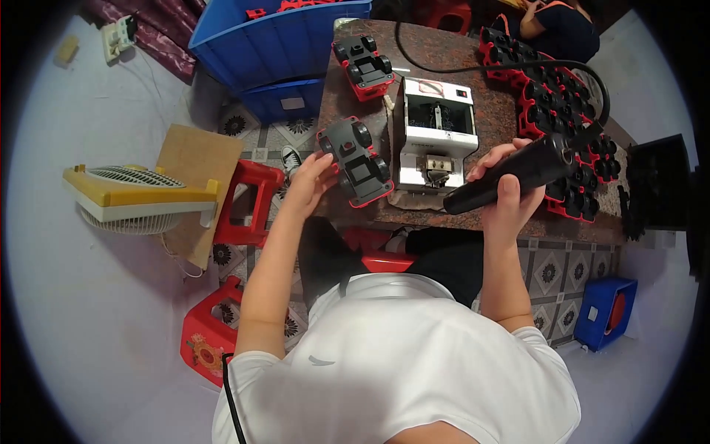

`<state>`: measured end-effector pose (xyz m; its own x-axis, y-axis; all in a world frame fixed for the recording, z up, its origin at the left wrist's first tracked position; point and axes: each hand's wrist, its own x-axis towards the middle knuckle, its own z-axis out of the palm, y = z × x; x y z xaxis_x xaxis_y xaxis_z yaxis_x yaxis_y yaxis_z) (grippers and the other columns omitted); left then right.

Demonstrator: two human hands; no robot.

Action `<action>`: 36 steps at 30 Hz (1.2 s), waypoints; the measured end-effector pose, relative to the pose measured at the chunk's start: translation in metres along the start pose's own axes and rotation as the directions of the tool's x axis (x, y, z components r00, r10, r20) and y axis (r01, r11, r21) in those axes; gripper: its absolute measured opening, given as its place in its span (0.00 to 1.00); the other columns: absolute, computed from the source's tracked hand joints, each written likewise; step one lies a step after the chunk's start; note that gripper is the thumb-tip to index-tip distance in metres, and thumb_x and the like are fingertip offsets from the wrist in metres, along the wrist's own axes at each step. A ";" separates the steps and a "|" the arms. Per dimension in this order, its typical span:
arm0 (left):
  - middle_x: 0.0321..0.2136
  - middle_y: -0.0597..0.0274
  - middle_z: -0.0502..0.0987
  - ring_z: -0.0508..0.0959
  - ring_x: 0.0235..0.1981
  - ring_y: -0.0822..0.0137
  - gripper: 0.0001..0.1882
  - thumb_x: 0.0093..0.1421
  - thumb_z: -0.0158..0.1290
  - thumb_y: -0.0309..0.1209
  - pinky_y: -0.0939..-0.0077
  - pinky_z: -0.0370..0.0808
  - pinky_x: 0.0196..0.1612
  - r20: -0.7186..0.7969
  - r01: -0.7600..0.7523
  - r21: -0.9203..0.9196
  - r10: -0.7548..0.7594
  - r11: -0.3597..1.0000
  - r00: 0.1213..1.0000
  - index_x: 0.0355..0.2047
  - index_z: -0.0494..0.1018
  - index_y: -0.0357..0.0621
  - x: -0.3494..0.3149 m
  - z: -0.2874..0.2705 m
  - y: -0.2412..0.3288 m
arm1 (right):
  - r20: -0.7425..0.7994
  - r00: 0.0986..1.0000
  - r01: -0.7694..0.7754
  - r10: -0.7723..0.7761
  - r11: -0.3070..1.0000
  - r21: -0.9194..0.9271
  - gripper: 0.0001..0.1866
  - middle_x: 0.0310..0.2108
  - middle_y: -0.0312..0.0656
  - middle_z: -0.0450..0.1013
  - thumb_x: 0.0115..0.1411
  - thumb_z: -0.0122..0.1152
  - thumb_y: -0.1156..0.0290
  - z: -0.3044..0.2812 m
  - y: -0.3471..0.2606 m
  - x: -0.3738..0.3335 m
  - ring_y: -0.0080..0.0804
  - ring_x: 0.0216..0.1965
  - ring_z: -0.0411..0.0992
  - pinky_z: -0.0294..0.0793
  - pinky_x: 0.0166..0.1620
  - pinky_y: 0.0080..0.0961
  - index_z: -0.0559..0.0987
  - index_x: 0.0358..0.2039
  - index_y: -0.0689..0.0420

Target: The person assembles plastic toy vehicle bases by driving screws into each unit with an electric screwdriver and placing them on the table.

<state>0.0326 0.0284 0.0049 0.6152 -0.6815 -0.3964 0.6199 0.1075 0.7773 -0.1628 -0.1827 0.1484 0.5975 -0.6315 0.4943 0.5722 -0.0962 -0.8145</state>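
Observation:
A toy car with a black underside, black wheels and a red rim is upside down at the table's front left. My left hand grips its left edge, the fingertips on the dark base. In my right hand is a black electric screwdriver, its thick body slanting across the palm and a cord leaving its upper right end. Between my hands stands a white screw feeder with an open top and a small metal outlet at the front. The tip of the screwdriver is hard to make out.
Another upturned toy car lies behind, with several more rowed at right. The black cord arches over the stone-topped table. A blue bin, red stool and yellow fan stand left. Another person sits far right.

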 end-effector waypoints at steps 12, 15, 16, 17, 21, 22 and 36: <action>0.47 0.60 0.69 0.72 0.47 0.65 0.31 0.53 0.58 0.36 0.68 0.69 0.51 0.000 0.036 0.135 -0.036 0.990 0.999 0.55 0.60 0.46 0.025 0.022 0.003 | 0.045 0.975 0.218 -0.217 0.976 -0.013 0.30 0.28 0.43 0.70 0.49 0.67 0.73 0.001 0.038 0.012 0.24 0.26 0.70 0.70 0.30 0.19 0.61 0.49 0.60; 0.47 0.60 0.69 0.71 0.48 0.65 0.31 0.53 0.57 0.33 0.69 0.70 0.50 -0.070 -0.062 0.060 0.066 0.996 0.995 0.56 0.58 0.45 0.022 0.016 -0.015 | 0.081 0.969 0.239 -0.235 0.970 -0.049 0.30 0.27 0.43 0.70 0.48 0.67 0.75 -0.004 0.048 0.007 0.24 0.25 0.70 0.69 0.30 0.18 0.61 0.49 0.59; 0.47 0.60 0.69 0.71 0.48 0.65 0.31 0.53 0.57 0.33 0.69 0.70 0.50 -0.072 -0.058 0.060 0.063 0.996 0.995 0.56 0.58 0.45 0.022 0.011 -0.022 | 0.086 0.967 0.242 -0.238 0.970 -0.033 0.30 0.27 0.43 0.70 0.48 0.66 0.76 -0.005 0.050 0.006 0.24 0.25 0.69 0.69 0.30 0.19 0.61 0.50 0.59; 0.47 0.60 0.68 0.70 0.48 0.65 0.31 0.53 0.56 0.33 0.70 0.69 0.50 -0.088 -0.083 0.018 0.084 0.996 0.993 0.56 0.58 0.45 0.022 0.005 -0.029 | 0.084 0.968 0.239 -0.236 0.970 -0.034 0.30 0.27 0.43 0.70 0.48 0.66 0.76 -0.006 0.051 0.006 0.24 0.25 0.69 0.69 0.30 0.19 0.61 0.50 0.59; 0.48 0.60 0.66 0.68 0.49 0.66 0.31 0.53 0.55 0.32 0.71 0.68 0.51 -0.099 -0.165 -0.005 0.163 0.986 0.982 0.57 0.57 0.46 0.018 0.012 -0.032 | 0.075 0.965 0.255 -0.252 0.966 -0.034 0.30 0.28 0.43 0.70 0.48 0.65 0.77 -0.008 0.051 0.003 0.24 0.25 0.69 0.69 0.30 0.19 0.61 0.50 0.59; 0.48 0.60 0.66 0.68 0.49 0.66 0.31 0.53 0.55 0.32 0.71 0.68 0.51 -0.100 -0.166 -0.005 0.165 0.986 0.981 0.57 0.57 0.46 0.018 0.016 -0.032 | 0.081 0.966 0.249 -0.245 0.968 -0.041 0.29 0.28 0.43 0.70 0.48 0.65 0.77 -0.007 0.051 0.003 0.24 0.25 0.69 0.69 0.30 0.19 0.61 0.50 0.59; 0.48 0.61 0.67 0.67 0.50 0.67 0.30 0.54 0.56 0.31 0.71 0.64 0.53 -0.181 -0.257 0.011 0.254 0.966 0.950 0.56 0.58 0.45 0.016 0.030 -0.039 | 0.036 0.986 0.168 -0.165 0.978 -0.122 0.24 0.29 0.42 0.69 0.52 0.61 0.76 -0.011 0.054 0.007 0.25 0.27 0.69 0.71 0.32 0.22 0.61 0.47 0.61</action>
<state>0.0036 -0.0091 -0.0175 0.8302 -0.4892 -0.2673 0.4360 0.2710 0.8582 -0.1346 -0.2008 0.1044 0.5148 -0.5791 0.6321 0.5913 -0.2941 -0.7510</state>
